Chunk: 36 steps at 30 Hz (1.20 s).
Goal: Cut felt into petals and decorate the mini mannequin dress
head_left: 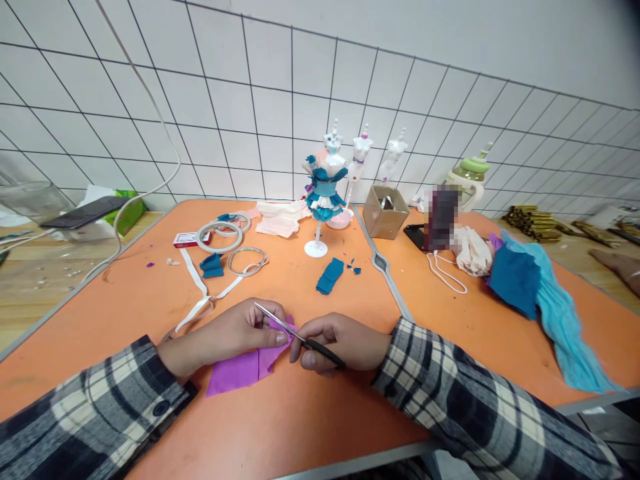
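Note:
My left hand [227, 335] pinches a piece of purple crepe paper [243, 370] lying on the orange table [280, 427]. My right hand [345, 342] grips small black-handled scissors [300, 337], whose thin blades point left and up over the purple paper's top edge, close to my left fingertips. Both arms wear plaid sleeves and rest on the table near its front edge.
Behind my hands lie blue paper scraps [330, 275], tape rolls [219, 237] and white ribbon [197, 287]. A small mannequin in a blue dress [324, 193] stands with two bare ones. A cardboard box [386, 211], a phone on a stand [440, 220] and blue fabric [545, 300] sit on the right.

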### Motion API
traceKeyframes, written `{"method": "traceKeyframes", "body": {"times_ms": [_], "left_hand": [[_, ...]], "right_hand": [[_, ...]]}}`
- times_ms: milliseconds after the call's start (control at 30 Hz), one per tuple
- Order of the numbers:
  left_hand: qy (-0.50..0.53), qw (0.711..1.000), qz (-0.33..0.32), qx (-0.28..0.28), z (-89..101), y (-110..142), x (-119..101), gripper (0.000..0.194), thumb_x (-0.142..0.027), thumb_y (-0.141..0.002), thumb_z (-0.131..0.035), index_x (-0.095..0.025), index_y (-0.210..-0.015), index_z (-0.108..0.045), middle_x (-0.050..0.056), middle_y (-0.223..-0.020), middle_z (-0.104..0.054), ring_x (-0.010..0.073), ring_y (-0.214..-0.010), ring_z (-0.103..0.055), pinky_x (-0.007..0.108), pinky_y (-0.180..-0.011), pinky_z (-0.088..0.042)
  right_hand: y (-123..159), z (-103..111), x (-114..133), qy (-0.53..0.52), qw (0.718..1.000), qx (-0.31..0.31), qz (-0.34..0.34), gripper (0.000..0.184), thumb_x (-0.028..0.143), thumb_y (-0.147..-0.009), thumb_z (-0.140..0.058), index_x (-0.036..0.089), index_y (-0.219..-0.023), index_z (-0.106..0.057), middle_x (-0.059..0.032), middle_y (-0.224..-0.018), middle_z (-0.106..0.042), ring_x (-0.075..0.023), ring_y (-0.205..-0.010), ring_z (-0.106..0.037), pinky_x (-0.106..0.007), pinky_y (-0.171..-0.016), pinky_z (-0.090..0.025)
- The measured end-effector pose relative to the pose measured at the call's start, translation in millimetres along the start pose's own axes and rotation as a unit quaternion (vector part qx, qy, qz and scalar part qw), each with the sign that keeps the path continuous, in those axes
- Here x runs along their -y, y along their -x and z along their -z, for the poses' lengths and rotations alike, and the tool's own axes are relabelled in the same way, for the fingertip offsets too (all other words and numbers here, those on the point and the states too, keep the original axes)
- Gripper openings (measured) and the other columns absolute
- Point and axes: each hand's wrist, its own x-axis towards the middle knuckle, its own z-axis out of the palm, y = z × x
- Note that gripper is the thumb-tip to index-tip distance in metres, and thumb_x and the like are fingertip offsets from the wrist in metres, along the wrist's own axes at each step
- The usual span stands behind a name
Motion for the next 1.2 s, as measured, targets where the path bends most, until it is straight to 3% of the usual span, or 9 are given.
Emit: {"method": "traceKeyframes", "body": {"times_ms": [233,533,633,767,867,1033,1133,1200], "left_hand": [[0.004,0.999,-0.004,0.032,0.2,-0.1,1.4,0.022,-0.034,-0.083,-0.070,-0.014,-0.078,-0.064,0.001,-0.068,-0.065,0.0112,-0.056,-0.060,0.018,-0.050,-0.047],[-0.048,0.998,0.000,0.041,1.7,-1.9,1.7,0.021,-0.035,-0.085,-0.068,-0.014,-0.084,-0.069,0.003,-0.075,-0.067,0.0133,-0.065,-0.061,0.021,-0.060,-0.049],[-0.061,0.998,0.000,-0.012,1.2,-2.6,2.9,0.023,-0.037,-0.082,-0.069,-0.015,-0.080,-0.067,0.001,-0.073,-0.064,0.0138,-0.068,-0.057,0.022,-0.063,-0.047],[-0.057,0.995,0.008,-0.077,-3.9,-3.9,0.5,0.026,-0.039,-0.080,-0.070,-0.016,-0.072,-0.060,-0.003,-0.065,-0.054,0.0111,-0.061,-0.047,0.020,-0.055,-0.039],[-0.072,0.994,0.016,-0.076,-8.5,-5.6,-0.5,0.029,-0.042,-0.080,-0.069,-0.016,-0.071,-0.058,-0.004,-0.063,-0.050,0.0109,-0.059,-0.045,0.021,-0.055,-0.036],[-0.080,0.993,0.025,-0.081,-12.8,-7.2,2.6,0.031,-0.044,-0.079,-0.069,-0.016,-0.072,-0.056,-0.004,-0.063,-0.050,0.0110,-0.057,-0.044,0.022,-0.054,-0.036],[-0.074,0.992,0.022,-0.103,-13.0,-6.7,3.4,0.029,-0.042,-0.080,-0.070,-0.017,-0.091,-0.062,-0.004,-0.067,-0.053,0.0117,-0.059,-0.047,0.022,-0.053,-0.036],[-0.068,0.988,0.031,-0.134,-12.7,-6.2,3.6,0.038,-0.042,-0.079,-0.071,-0.019,-0.108,-0.060,-0.007,-0.062,-0.048,0.0106,-0.054,-0.044,0.020,-0.049,-0.033]], "right_hand": [[-0.3,2.8,-0.8,0.036,0.999,0.008,0.008,0.057,0.065,-0.068,-0.072,0.012,-0.089,-0.062,0.0065,-0.059,-0.048,-0.0068,-0.052,-0.050,-0.021,-0.051,-0.038],[0.1,5.1,-2.9,0.040,0.999,-0.002,0.004,0.050,0.053,-0.071,-0.076,0.012,-0.096,-0.065,0.0066,-0.055,-0.052,-0.0060,-0.046,-0.049,-0.019,-0.047,-0.036],[-1.1,3.3,0.9,0.038,0.993,-0.088,0.069,0.047,0.048,-0.070,-0.077,0.014,-0.098,-0.062,0.0068,-0.057,-0.053,-0.0073,-0.049,-0.051,-0.020,-0.049,-0.038],[-7.7,2.8,0.2,0.042,0.942,-0.276,0.189,0.044,0.034,-0.063,-0.082,0.019,-0.097,-0.058,0.0021,-0.076,-0.061,-0.0116,-0.072,-0.060,-0.026,-0.068,-0.049],[-13.5,2.1,-6.4,0.052,0.936,-0.287,0.198,0.043,0.026,-0.061,-0.082,0.019,-0.096,-0.057,-0.0014,-0.085,-0.064,-0.0146,-0.083,-0.063,-0.029,-0.077,-0.051],[-16.8,0.2,-10.3,0.013,0.949,-0.263,0.173,0.038,0.017,-0.065,-0.076,0.019,-0.096,-0.055,0.0015,-0.077,-0.063,-0.0125,-0.074,-0.064,-0.027,-0.072,-0.052],[-14.4,8.2,-5.5,0.017,0.952,-0.261,0.157,0.040,0.018,-0.063,-0.077,0.019,-0.095,-0.053,0.0036,-0.075,-0.062,-0.0107,-0.069,-0.062,-0.025,-0.070,-0.051],[-13.9,20.7,-3.5,0.034,0.946,-0.279,0.161,0.041,0.020,-0.063,-0.078,0.019,-0.095,-0.053,0.0041,-0.074,-0.061,-0.0104,-0.069,-0.061,-0.025,-0.070,-0.051]]}}
